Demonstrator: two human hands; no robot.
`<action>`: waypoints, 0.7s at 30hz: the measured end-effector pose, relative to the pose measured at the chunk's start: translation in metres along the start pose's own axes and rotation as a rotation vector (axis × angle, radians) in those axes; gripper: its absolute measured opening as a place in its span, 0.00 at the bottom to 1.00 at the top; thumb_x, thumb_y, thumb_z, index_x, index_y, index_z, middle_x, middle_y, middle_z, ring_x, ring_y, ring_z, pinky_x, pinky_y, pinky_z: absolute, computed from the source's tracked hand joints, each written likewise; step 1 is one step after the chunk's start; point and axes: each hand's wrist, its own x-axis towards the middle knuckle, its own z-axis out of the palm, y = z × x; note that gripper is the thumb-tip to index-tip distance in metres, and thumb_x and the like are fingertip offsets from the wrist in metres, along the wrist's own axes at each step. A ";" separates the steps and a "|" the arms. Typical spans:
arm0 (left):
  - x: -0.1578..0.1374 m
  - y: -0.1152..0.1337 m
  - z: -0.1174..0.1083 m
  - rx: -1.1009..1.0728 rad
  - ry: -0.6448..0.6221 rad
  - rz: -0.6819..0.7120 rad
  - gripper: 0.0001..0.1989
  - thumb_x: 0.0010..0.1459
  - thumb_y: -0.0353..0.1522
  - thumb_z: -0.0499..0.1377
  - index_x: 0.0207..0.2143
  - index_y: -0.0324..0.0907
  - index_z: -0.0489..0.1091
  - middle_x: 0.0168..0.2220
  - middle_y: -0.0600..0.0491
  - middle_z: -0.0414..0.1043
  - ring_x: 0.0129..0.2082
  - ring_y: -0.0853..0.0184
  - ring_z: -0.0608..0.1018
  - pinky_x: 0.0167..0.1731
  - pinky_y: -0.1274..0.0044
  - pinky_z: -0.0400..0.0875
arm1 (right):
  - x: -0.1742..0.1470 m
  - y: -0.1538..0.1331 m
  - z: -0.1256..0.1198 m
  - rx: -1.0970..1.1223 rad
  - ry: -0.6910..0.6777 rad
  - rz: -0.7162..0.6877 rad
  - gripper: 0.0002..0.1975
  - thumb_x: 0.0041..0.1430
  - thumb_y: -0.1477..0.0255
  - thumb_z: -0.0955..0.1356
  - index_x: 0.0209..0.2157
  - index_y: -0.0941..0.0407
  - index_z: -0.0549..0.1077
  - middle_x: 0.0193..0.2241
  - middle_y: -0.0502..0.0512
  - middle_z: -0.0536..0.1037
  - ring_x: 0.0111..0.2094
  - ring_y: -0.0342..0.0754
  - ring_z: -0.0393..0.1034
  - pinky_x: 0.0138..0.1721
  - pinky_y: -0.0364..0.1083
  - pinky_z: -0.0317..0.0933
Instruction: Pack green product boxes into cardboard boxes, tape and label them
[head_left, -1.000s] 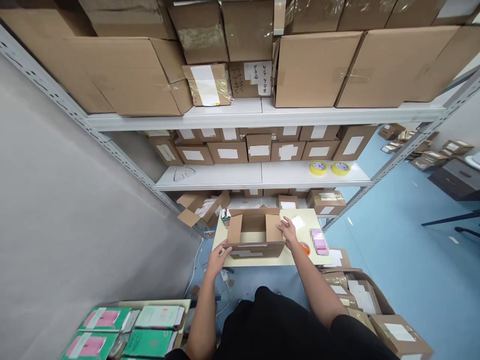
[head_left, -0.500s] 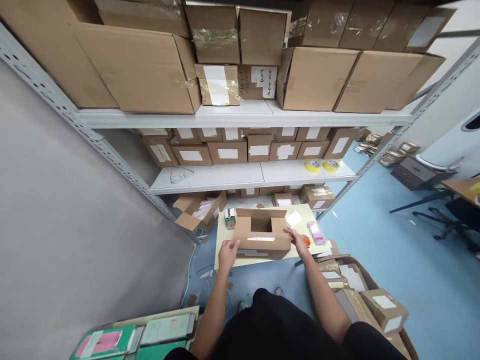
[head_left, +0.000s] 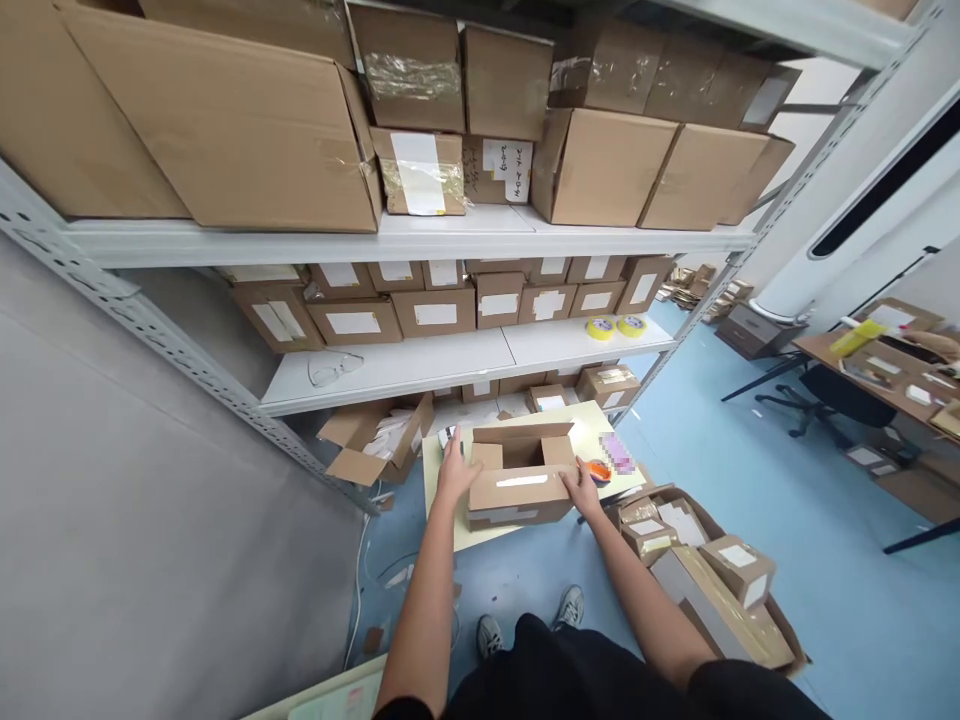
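An open cardboard box (head_left: 517, 512) stands on a pale yellow tabletop (head_left: 469, 538), its flaps up and a white strip on the front flap. My right hand (head_left: 580, 490) grips the box at its front right corner, thumb on the front flap. My left hand (head_left: 454, 474) is at the box's left side, fingers stretched forward and thumb apart toward the left flap. Just beyond those fingers is a small box (head_left: 445, 437), mostly hidden by the hand. An orange tape roll (head_left: 598, 471) lies beside my right hand.
Ahead rises a metal shelf (head_left: 420, 372) with labelled cartons, two yellow tape rolls (head_left: 615, 327) and glasses (head_left: 334, 369). An open carton (head_left: 369, 442) of white papers is at the left. A large carton (head_left: 787, 640) of smaller boxes stands at the right, near a desk (head_left: 832, 350).
My left hand has left the box's front left corner and reached forward to the small box. My right hand has shifted onto the front flap. The view has turned right.
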 end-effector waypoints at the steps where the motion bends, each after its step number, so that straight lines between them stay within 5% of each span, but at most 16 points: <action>1: 0.010 0.005 0.001 -0.033 -0.005 0.022 0.48 0.55 0.36 0.67 0.74 0.47 0.49 0.72 0.41 0.53 0.58 0.55 0.76 0.56 0.68 0.70 | 0.001 0.000 0.000 -0.004 -0.020 -0.003 0.45 0.57 0.48 0.69 0.68 0.60 0.62 0.64 0.68 0.71 0.64 0.63 0.67 0.65 0.56 0.61; 6: 0.026 -0.004 0.022 -0.036 0.003 0.118 0.17 0.64 0.44 0.60 0.49 0.45 0.76 0.63 0.44 0.69 0.67 0.54 0.67 0.65 0.64 0.61 | 0.000 0.005 -0.005 -0.058 -0.093 -0.028 0.43 0.63 0.44 0.62 0.69 0.58 0.61 0.67 0.67 0.67 0.69 0.61 0.61 0.68 0.57 0.55; 9: 0.011 -0.024 0.037 0.007 -0.016 0.021 0.13 0.65 0.42 0.57 0.37 0.44 0.76 0.55 0.44 0.75 0.62 0.53 0.71 0.62 0.64 0.64 | 0.000 0.006 -0.006 -0.091 -0.092 -0.013 0.41 0.65 0.45 0.61 0.69 0.57 0.61 0.66 0.67 0.68 0.69 0.61 0.61 0.67 0.58 0.56; 13: -0.006 -0.035 0.054 0.016 -0.010 -0.127 0.13 0.63 0.38 0.58 0.48 0.45 0.72 0.50 0.47 0.78 0.52 0.56 0.79 0.53 0.68 0.70 | 0.006 -0.003 -0.004 -0.133 -0.130 -0.033 0.36 0.68 0.50 0.61 0.69 0.56 0.60 0.63 0.68 0.72 0.65 0.62 0.67 0.64 0.58 0.60; 17: -0.007 -0.025 0.064 0.000 0.068 -0.224 0.29 0.64 0.38 0.57 0.66 0.46 0.60 0.65 0.45 0.69 0.61 0.55 0.74 0.56 0.69 0.69 | 0.018 -0.014 -0.005 -0.170 -0.146 -0.048 0.33 0.69 0.54 0.62 0.68 0.57 0.60 0.61 0.68 0.74 0.62 0.62 0.70 0.62 0.57 0.62; 21: -0.006 -0.009 0.070 0.064 0.070 -0.308 0.32 0.67 0.45 0.51 0.71 0.50 0.54 0.68 0.47 0.66 0.63 0.52 0.73 0.58 0.65 0.68 | 0.026 -0.016 -0.009 -0.196 -0.149 -0.043 0.32 0.70 0.55 0.62 0.68 0.57 0.61 0.59 0.68 0.76 0.60 0.62 0.71 0.61 0.57 0.63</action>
